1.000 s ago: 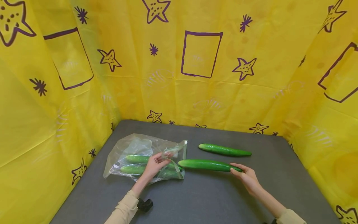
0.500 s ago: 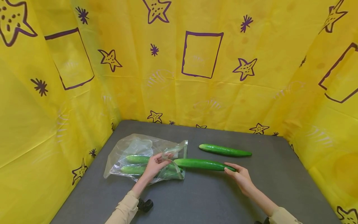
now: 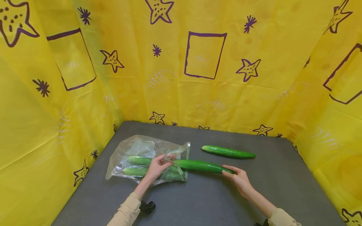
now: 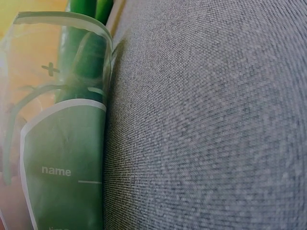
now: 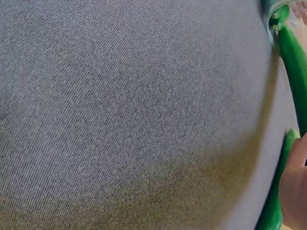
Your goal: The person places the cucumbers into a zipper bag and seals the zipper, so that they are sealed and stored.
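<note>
A clear zip bag (image 3: 118,157) lies on the left half of the table with cucumbers (image 3: 135,171) inside it. My left hand (image 3: 156,168) pinches the upper edge of its mouth, which faces right. By its right end, my right hand (image 3: 238,179) grips another cucumber (image 3: 200,165), whose left end is inside the bag's mouth. In the left wrist view the bag's green printed panel (image 4: 67,153) shows the word "name"; the left hand's fingers are hardly seen there. The right wrist view shows the held cucumber (image 5: 295,72) entering the bag opening, with part of the right hand (image 5: 295,187) below.
One more cucumber (image 3: 228,152) lies on the grey table (image 3: 181,207), behind the held one. Yellow patterned curtains (image 3: 203,100) stand around the back and both sides. A black wrist strap piece (image 3: 147,207) sits by the left forearm.
My right hand has moved left, sliding the held cucumber's front end into the bag's mouth. The left hand keeps its hold on the bag and has hardly moved.
</note>
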Demonstrator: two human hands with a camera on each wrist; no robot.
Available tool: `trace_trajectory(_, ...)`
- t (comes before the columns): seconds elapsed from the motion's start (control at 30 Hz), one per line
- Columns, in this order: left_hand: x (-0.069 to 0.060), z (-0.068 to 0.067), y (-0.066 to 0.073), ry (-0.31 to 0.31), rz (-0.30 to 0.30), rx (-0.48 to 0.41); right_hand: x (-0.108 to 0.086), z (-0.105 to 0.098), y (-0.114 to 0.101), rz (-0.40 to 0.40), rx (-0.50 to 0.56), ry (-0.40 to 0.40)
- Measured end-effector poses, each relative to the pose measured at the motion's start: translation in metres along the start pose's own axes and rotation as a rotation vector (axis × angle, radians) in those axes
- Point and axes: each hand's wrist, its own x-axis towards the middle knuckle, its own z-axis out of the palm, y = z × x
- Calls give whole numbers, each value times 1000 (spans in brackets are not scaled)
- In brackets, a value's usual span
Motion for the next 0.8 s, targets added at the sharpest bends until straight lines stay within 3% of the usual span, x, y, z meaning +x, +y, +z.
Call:
trace_trajectory(0.17, -1, -1, 3, 2, -6, 6, 1, 6, 0, -1, 23, -26)
trace_trajectory(0.33, 1, -1, -3, 8, 8, 15, 1, 13, 1, -2, 46, -54)
trace_trajectory(0.57, 1, 0, -6, -22, 59, 3, 4, 27, 2, -15, 78, -96)
trace_trajectory(0.8, 1, -1, -6, -43, 72, -5, 12, 44, 2, -35, 96, -146)
